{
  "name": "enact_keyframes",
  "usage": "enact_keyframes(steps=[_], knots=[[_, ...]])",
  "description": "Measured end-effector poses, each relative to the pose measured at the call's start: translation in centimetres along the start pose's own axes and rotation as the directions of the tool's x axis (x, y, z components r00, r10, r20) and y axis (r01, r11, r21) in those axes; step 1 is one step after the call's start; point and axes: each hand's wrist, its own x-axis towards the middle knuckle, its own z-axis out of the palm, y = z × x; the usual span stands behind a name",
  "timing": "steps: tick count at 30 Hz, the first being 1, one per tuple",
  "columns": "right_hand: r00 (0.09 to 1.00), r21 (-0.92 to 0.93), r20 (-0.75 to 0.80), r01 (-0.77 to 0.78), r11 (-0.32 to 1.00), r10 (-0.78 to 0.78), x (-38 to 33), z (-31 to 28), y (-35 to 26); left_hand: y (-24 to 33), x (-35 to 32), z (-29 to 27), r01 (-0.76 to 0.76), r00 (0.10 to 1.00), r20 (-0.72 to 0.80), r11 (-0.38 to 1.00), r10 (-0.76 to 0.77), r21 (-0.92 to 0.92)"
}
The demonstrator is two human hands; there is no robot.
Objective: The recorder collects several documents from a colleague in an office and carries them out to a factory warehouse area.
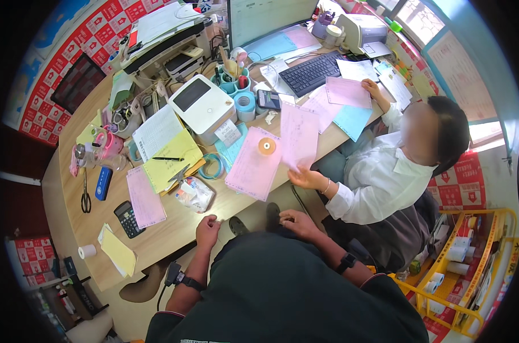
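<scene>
My left hand [208, 230] is loosely curled just off the table's front edge, with nothing visible in it. Across from it, my right hand [299, 223] hangs in front of my body, its fingers curled in and nothing seen between them. Neither touches the table. Nearest the left is a white patterned tissue pack [195, 194]. Beyond my hands, a roll of tape [267, 146] lies on pink printed sheets [249, 171]. A seated person in white to the right holds a pink sheet [300, 132] in one hand [308, 178]; their other hand touches another pink sheet [349, 92].
The wooden table [79, 228] carries a calculator [128, 218], scissors [85, 194], a blue box [103, 183], a white label printer [202, 106], a phone [268, 100] and a keyboard [311, 73]. A yellow rack [471, 280] stands at lower right.
</scene>
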Motion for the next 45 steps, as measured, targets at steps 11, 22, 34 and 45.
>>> enact_keyframes(steps=[11, 22, 34, 45], knots=[[0.996, 0.075, 0.086, 0.018, 0.997, -0.025, -1.9, -0.4, -3.3, 11.6, -1.9, 1.8, -0.010, 0.859, 0.424, 0.837, 0.287, -0.548], [0.989, 0.008, 0.136, 0.059, 0.998, -0.059, -5.1, -2.5, -9.5, 20.0, -0.2, 7.8, -0.259, 0.814, 0.362, 0.841, 0.454, -0.475], [0.571, -0.524, -0.300, 0.571, 0.632, -0.764, -7.1, -8.0, -25.9, 26.5, -2.7, -4.1, -0.498, 0.769, 0.362, 0.849, 0.526, -0.175], [0.810, -0.420, -0.262, 0.394, 0.818, -0.525, -2.9, -4.5, -25.0, 25.7, -4.9, -10.5, -0.466, 0.784, 0.416, 0.880, 0.460, -0.094]])
